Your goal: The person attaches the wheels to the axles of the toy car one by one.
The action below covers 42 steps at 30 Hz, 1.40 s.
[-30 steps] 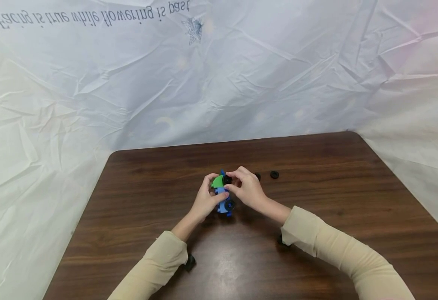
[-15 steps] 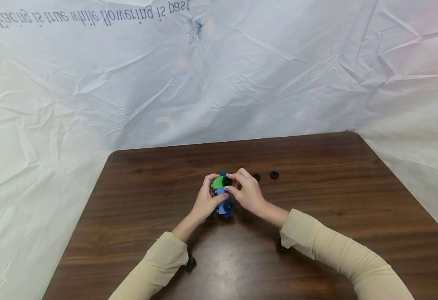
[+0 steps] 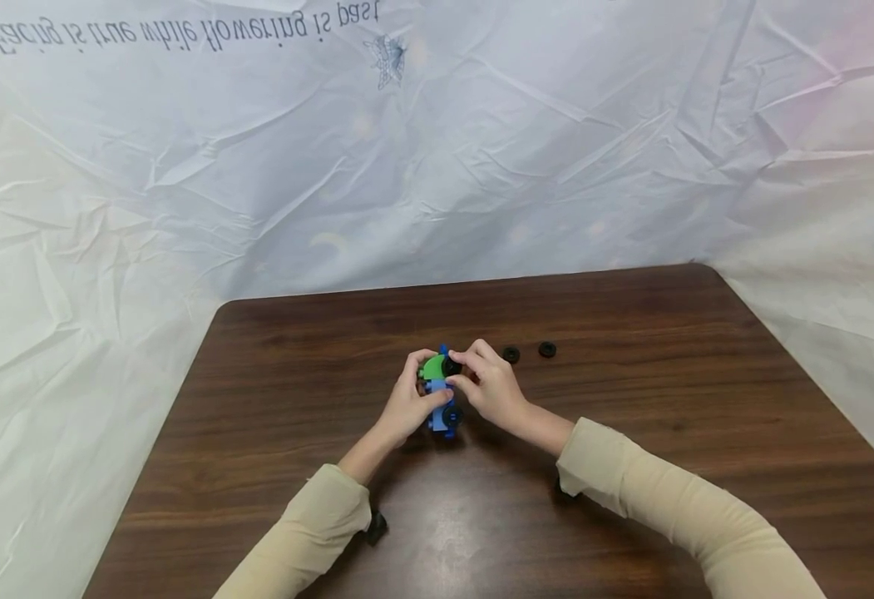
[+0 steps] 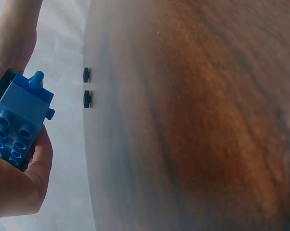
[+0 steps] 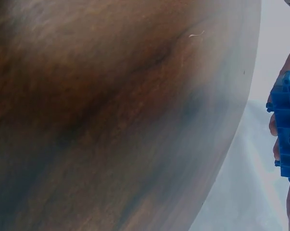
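My left hand (image 3: 407,406) grips a toy car (image 3: 439,422) of building blocks, in light blue and darker blue with a green curved block (image 3: 434,367) at its far end. The car is tilted above the table, its right side turned up. A black wheel (image 3: 452,416) sits on that side at the near end. My right hand (image 3: 493,388) pinches another black wheel (image 3: 451,366) between thumb and fingers, against the car's far end. In the left wrist view the studs of the blue car body (image 4: 25,108) show; the right wrist view shows its hollow blue underside (image 5: 288,125).
Two loose black wheels, a nearer one (image 3: 511,354) and a farther one (image 3: 547,349), lie on the brown wooden table (image 3: 631,374) right of my hands. A wrinkled pale cloth (image 3: 437,166) hangs behind the table's far edge and along both sides.
Both hands and the car have shifted slightly toward me. The nearer loose wheel, partly behind my right hand before, now shows whole. Both hands keep their hold.
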{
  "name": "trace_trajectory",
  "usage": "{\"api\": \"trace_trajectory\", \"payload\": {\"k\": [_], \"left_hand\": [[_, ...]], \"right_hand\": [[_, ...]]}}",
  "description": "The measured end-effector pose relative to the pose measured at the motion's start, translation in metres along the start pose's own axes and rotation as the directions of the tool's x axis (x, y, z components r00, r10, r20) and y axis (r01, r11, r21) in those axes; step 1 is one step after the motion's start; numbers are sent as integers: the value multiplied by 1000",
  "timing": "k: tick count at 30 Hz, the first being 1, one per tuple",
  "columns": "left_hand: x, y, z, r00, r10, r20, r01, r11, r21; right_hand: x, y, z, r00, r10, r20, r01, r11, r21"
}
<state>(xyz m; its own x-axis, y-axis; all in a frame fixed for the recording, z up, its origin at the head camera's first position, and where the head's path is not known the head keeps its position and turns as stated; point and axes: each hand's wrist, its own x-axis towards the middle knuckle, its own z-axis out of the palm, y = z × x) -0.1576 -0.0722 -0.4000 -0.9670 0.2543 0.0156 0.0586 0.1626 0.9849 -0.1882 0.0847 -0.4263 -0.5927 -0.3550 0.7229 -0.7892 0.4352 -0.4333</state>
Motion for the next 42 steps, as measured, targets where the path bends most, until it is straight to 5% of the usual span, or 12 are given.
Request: {"api": "trace_trajectory", "payload": {"k": [14,25,34,42], "left_hand": [[-1,1,-1,1000,25,-13,-24,999,36],[-1,11,0,999,30,-19,-27,991,133],[-1,15,2,996,74,-43,-62,972,225],[-1,14,3,995,85,-45,-71,967,245]], "right_hand": [[6,-6,-1,987,158,32,-159,987,27],[10,-10,-4,953,296,62,-299,954,34],[12,-13,-4,894,441,81,-447,891,75],[11,-11,-3,890,452,60,-456,887,70]]}}
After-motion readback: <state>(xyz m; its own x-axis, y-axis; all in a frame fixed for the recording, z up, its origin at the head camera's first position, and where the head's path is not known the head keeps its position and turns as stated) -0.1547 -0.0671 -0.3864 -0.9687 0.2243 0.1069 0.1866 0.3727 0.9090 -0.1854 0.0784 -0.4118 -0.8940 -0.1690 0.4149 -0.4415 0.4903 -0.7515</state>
